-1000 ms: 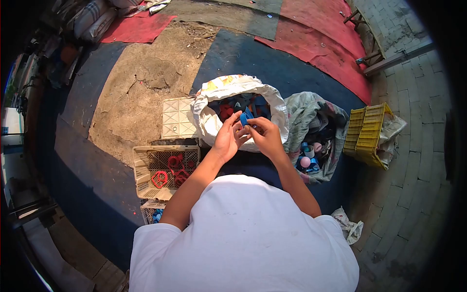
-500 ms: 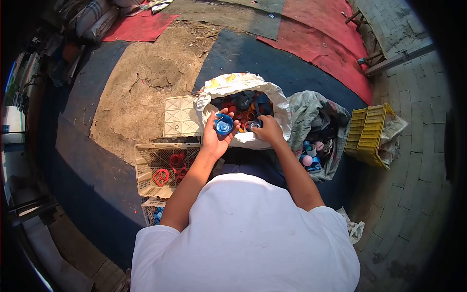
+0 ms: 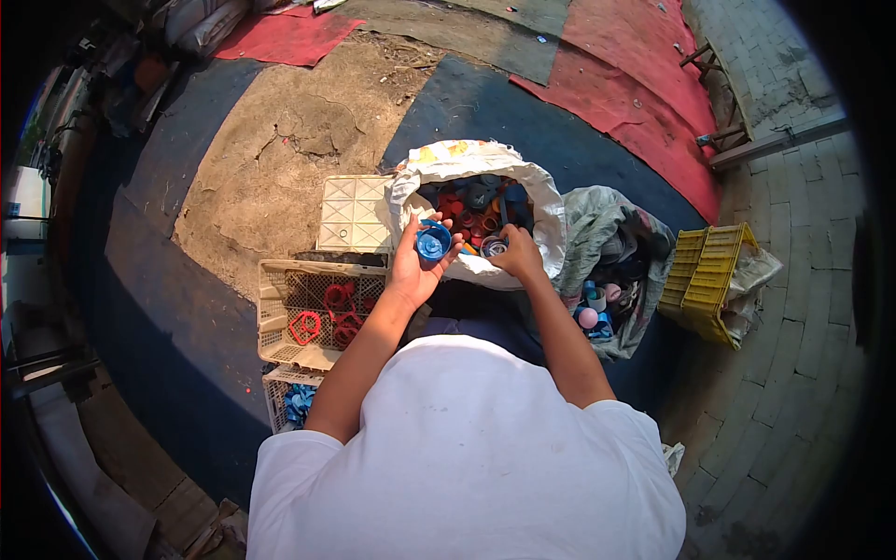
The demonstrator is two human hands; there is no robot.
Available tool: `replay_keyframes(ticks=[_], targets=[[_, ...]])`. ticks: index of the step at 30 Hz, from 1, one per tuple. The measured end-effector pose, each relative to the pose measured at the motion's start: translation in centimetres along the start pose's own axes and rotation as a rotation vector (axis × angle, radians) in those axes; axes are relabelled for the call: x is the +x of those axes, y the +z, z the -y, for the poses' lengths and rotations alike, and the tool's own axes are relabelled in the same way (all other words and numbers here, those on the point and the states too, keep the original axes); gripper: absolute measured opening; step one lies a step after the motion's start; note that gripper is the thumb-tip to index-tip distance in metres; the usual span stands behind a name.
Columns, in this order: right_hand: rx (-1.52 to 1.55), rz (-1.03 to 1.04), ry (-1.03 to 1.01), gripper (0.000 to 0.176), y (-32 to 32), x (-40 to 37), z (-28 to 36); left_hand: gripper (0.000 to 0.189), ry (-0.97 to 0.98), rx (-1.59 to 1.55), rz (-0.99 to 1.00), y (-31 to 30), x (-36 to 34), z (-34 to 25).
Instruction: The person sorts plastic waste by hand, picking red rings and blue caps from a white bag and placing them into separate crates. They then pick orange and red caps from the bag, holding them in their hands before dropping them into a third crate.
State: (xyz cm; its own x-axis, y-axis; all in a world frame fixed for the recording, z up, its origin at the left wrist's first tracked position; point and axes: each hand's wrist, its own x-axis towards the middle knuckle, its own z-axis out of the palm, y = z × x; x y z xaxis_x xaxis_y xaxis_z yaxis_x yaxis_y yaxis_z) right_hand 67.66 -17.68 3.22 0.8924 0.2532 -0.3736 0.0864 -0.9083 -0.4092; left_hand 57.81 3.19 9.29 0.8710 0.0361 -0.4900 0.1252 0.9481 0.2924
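In my left hand (image 3: 416, 273), palm up and fingers curled round it, rests a blue plastic cap (image 3: 431, 245) with a loop at its upper edge. My right hand (image 3: 519, 256) grips a clear round plastic cap (image 3: 492, 246) at the near rim of a white woven sack (image 3: 467, 161). Both hands are over the near side of this sack. Red, orange and black plastic caps (image 3: 478, 198) lie inside it.
A beige crate (image 3: 280, 345) with red ring-like parts (image 3: 305, 327) stands left, above another crate of blue pieces (image 3: 300, 401). To the right are a grey-green sack (image 3: 586, 213) of mixed plastic parts and a yellow crate (image 3: 702, 271). A beige lattice panel (image 3: 350, 219) lies behind.
The whole view has shifted slightly. My right hand has tilted a little with the clear cap, while my left hand still holds the blue cap in nearly the same place.
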Motion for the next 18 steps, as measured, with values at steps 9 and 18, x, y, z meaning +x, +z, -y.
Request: replay_keyframes(ticks=[9, 18], targets=[[0.018, -0.082, -0.064, 0.056, 2.1, 0.7, -1.9, 0.046, -0.021, 0.013, 0.002, -0.1, 0.0, 0.3], [-0.013, -0.019, -0.030, 0.056, 1.3, 0.8, -1.1, 0.045, 0.000, 0.068, 0.004, 0.0, -0.1, 0.6]])
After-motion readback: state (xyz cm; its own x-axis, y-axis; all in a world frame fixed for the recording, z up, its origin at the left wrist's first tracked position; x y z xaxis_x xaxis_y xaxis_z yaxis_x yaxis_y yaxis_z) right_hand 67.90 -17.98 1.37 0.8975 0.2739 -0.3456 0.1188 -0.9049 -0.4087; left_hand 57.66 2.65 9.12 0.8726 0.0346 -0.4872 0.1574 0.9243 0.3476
